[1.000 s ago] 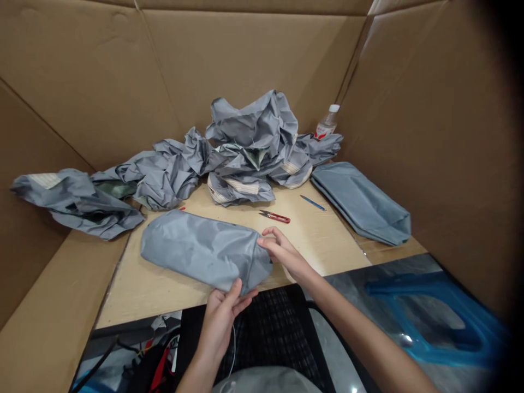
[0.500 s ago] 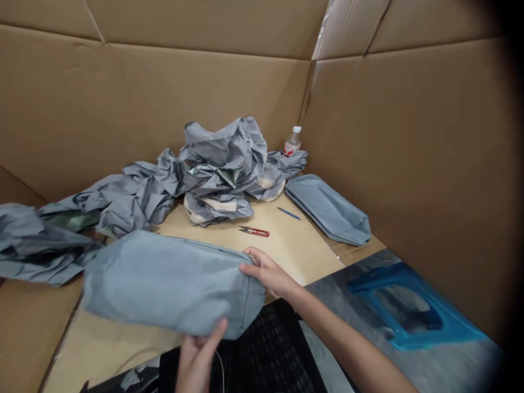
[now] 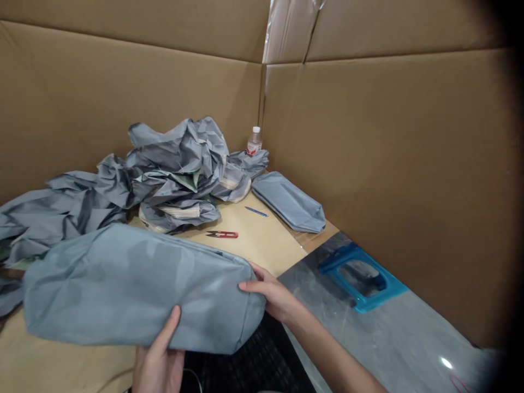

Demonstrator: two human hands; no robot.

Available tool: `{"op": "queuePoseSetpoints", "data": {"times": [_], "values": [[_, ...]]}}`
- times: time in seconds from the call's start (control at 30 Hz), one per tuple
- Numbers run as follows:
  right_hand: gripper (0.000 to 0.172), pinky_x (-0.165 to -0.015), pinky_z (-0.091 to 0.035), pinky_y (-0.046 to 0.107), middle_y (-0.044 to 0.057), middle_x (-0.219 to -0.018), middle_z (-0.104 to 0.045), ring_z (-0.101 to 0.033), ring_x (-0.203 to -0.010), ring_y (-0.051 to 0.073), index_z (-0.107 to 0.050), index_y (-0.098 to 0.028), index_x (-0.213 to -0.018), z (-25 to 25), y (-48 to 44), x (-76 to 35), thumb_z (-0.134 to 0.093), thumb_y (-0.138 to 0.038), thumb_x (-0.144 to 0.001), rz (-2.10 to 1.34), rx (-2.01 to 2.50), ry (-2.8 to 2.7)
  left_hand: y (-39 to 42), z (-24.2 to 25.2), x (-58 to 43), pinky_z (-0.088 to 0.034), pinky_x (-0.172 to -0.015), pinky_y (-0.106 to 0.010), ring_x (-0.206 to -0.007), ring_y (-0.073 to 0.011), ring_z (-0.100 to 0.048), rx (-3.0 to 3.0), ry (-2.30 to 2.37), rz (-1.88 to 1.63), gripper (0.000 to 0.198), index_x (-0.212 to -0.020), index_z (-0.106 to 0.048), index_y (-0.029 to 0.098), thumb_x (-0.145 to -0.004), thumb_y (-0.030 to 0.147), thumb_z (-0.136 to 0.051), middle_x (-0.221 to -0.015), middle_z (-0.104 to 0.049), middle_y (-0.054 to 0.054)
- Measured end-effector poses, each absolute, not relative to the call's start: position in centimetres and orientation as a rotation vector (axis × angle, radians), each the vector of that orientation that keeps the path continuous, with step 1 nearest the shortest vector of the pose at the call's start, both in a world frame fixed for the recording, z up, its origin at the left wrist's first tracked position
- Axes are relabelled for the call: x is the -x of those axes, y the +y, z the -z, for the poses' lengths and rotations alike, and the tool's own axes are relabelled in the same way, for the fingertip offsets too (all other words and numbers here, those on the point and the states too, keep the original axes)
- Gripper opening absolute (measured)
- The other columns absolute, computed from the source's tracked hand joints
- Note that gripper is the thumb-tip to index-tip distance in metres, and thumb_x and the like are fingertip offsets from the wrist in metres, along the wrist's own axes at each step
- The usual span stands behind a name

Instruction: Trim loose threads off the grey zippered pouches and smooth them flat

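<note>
A long grey-blue fabric bag (image 3: 135,289) is held up over the near part of the table. My right hand (image 3: 268,289) grips its right end, thumb on the front face and the other fingers behind. My left hand (image 3: 161,349) holds the lower edge near the middle, thumb on the front, its other fingers partly hidden beneath. Past the bag lie red thread snips (image 3: 223,234) and a blue pen (image 3: 256,211). A second folded grey-blue bag (image 3: 290,201) rests by the right cardboard wall.
Crumpled grey fabric pieces (image 3: 180,158) are heaped along the back and left. A bottle (image 3: 254,142) stands in the corner. Cardboard walls (image 3: 368,153) enclose the table (image 3: 270,245). A blue plastic object (image 3: 368,286) is on the grey floor at right.
The view has turned right, so the surroundings appear further left. The held bag looks larger and nearer, and my left hand sits further left along its lower edge.
</note>
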State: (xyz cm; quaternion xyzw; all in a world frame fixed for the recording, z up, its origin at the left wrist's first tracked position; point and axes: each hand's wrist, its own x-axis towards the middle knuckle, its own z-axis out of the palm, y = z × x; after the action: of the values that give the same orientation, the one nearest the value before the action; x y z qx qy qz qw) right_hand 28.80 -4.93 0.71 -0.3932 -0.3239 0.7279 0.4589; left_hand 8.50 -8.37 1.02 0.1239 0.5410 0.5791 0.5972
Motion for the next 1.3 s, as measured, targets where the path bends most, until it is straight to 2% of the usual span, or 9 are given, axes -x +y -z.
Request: {"op": "queuePoseSetpoints", "data": {"times": [0.13, 0.4, 0.53, 0.77, 0.9, 1.0, 1.13, 1.2, 1.3], "values": [[0.052, -0.088, -0.046, 0.028, 0.004, -0.114, -0.067, -0.062, -0.102, 0.020, -0.067, -0.022, -0.114, -1.0, -6.0, -31.3, -0.084, -0.031, -0.065, -1.676, 1.025, -0.826, -7.0, -1.7, -9.0, -0.055, -0.087, -0.017, -0.135, -0.0168, -0.046, -0.335, 1.254, -1.372, 0.056, -0.137, -0.048, 0.046, -0.086, 0.037, -0.067, -0.148, -0.047, 0.007], [0.054, -0.094, -0.045, 0.031, 0.006, -0.122, -0.064, -0.060, -0.108, 0.021, -0.065, -0.023, -0.119, -0.8, -7.4, -35.0, -0.083, -0.035, -0.070, -1.549, 1.059, -0.910, -4.2, -1.8, -10.5, -0.056, -0.084, -0.015, -0.121, -0.0143, -0.059, -0.281, 1.234, -1.454, 0.050, -0.128, -0.060, 0.031, -0.084, 0.008, -0.065, -0.131, -0.063, 0.002], [0.068, -0.106, -0.039, 0.033, 0.003, -0.137, -0.055, -0.050, -0.127, 0.023, -0.057, -0.029, -0.130, -0.4, -8.2, -35.8, -0.085, -0.032, -0.068, -1.560, 1.065, -0.896, -4.2, -2.1, -11.6, -0.056, -0.085, -0.016, -0.127, -0.0158, -0.054, -0.257, 1.181, -1.464, 0.046, -0.129, -0.059, 0.029, -0.087, 0.010, -0.062, -0.137, -0.059, 0.000], [0.055, -0.102, -0.042, 0.037, 0.005, -0.133, -0.058, -0.055, -0.119, 0.025, -0.059, -0.026, -0.125, -1.6, -8.4, -38.2, -0.079, -0.036, -0.074, -1.389, 1.177, -1.121, -2.4, -2.8, -7.9, -0.056, -0.081, -0.016, -0.118, -0.0157, -0.059, -0.287, 1.208, -1.483, 0.044, -0.123, -0.065, 0.031, -0.081, 0.017, -0.067, -0.129, -0.064, 0.003], [0.052, -0.101, -0.041, 0.037, 0.005, -0.127, -0.060, -0.054, -0.118, 0.026, -0.059, -0.025, -0.123, -2.5, -8.4, -39.3, -0.076, -0.041, -0.077, -1.266, 1.302, -1.247, -1.5, -2.6, -3.4, -0.052, -0.066, -0.010, -0.089, -0.0116, -0.064, -0.737, 1.303, -1.464, 0.080, -0.130, -0.059, 0.036, -0.056, 0.024, -0.086, -0.110, -0.069, 0.005], [0.045, -0.094, -0.045, 0.036, 0.006, -0.117, -0.064, -0.057, -0.110, 0.026, -0.062, -0.022, -0.117, -3.0, -8.3, -39.4, -0.073, -0.044, -0.079, -1.160, 1.369, -1.323, -1.2, -2.9, -1.2, -0.052, -0.071, -0.013, -0.093, -0.0162, -0.065, -1.135, 1.473, -1.219, 0.099, -0.139, -0.050, 0.037, -0.049, 0.042, -0.090, -0.098, -0.072, 0.002], [0.035, -0.080, -0.047, 0.032, 0.005, -0.097, -0.066, -0.059, -0.091, 0.024, -0.066, -0.019, -0.098, -3.8, -8.2, -38.8, -0.071, -0.047, -0.079, -1.030, 1.424, -1.381, -0.7, -3.4, -1.2, -0.052, -0.081, -0.022, -0.103, -0.0260, -0.064, -1.546, 1.728, -0.959, 0.069, -0.105, -0.074, 0.028, -0.045, 0.060, -0.083, -0.104, -0.073, -0.003], [0.033, -0.073, -0.046, 0.030, 0.005, -0.088, -0.064, -0.057, -0.083, 0.022, -0.066, -0.017, -0.089, -4.1, -8.2, -38.6, -0.070, -0.049, -0.079, -0.987, 1.451, -1.386, -0.5, -3.5, -1.8, -0.053, -0.079, -0.025, -0.098, -0.0281, -0.065, -1.631, 1.776, -0.910, 0.054, -0.082, -0.075, 0.024, -0.047, 0.065, -0.078, -0.097, -0.073, -0.004], [0.034, -0.069, -0.045, 0.029, 0.005, -0.082, -0.062, -0.055, -0.078, 0.020, -0.066, -0.016, -0.084, -4.3, -7.9, -38.7, -0.069, -0.051, -0.080, -0.961, 1.461, -1.357, -0.2, -3.4, -2.7, -0.054, -0.067, -0.026, -0.081, -0.0253, -0.067, -1.616, 1.802, -0.892, 0.047, -0.070, -0.071, 0.022, -0.054, 0.066, -0.072, -0.081, -0.072, -0.004]]}}
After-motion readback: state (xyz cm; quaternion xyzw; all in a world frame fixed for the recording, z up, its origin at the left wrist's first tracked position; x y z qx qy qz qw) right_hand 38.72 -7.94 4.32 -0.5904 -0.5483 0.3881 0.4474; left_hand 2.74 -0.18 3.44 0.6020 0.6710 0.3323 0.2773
